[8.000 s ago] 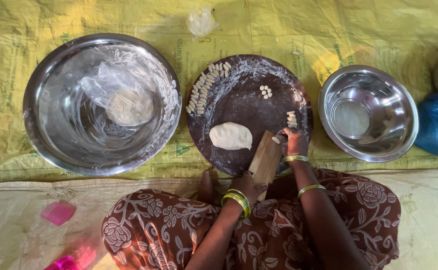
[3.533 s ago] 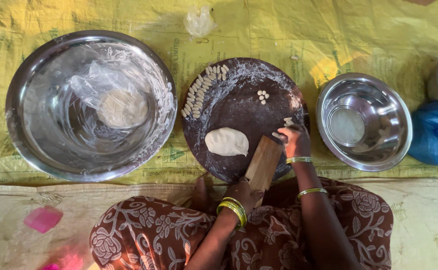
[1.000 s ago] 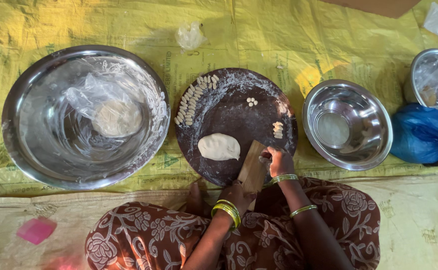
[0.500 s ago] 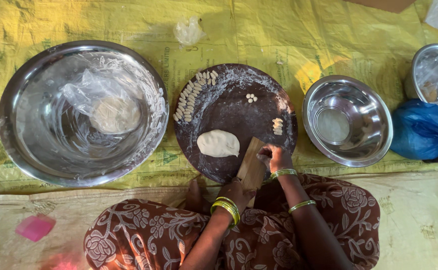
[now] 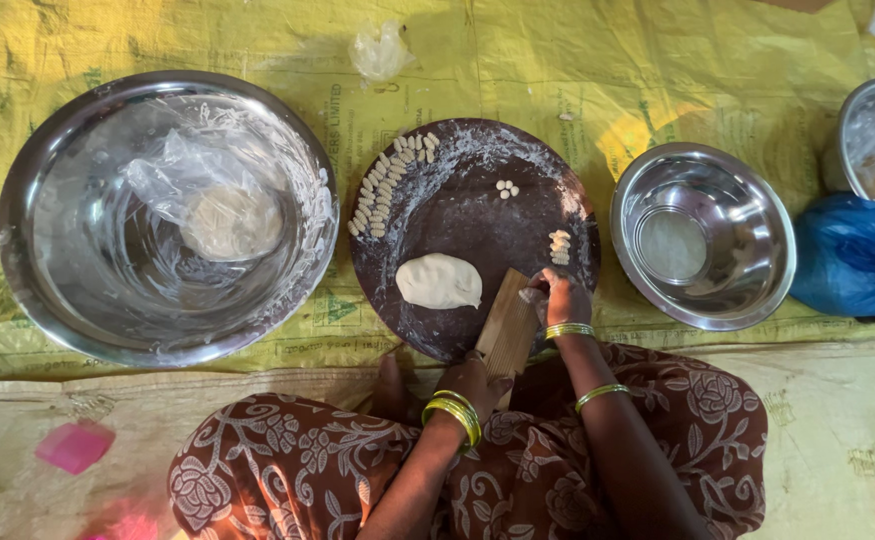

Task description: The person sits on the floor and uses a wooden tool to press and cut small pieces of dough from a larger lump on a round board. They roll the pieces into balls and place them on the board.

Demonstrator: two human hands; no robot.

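- Left hand [image 5: 477,383]: grips lower end of wooden ridged board [image 5: 507,325], bottom centre of frame.
- Right hand [image 5: 557,297]: fingertips pinched on small dough bit atop board.
- Dough lump [image 5: 439,281]: on dark round plate [image 5: 457,215], centre.

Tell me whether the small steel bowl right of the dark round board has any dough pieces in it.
No. The small steel bowl shows only bare metal inside; the shaped pieces lie on the dark round board.
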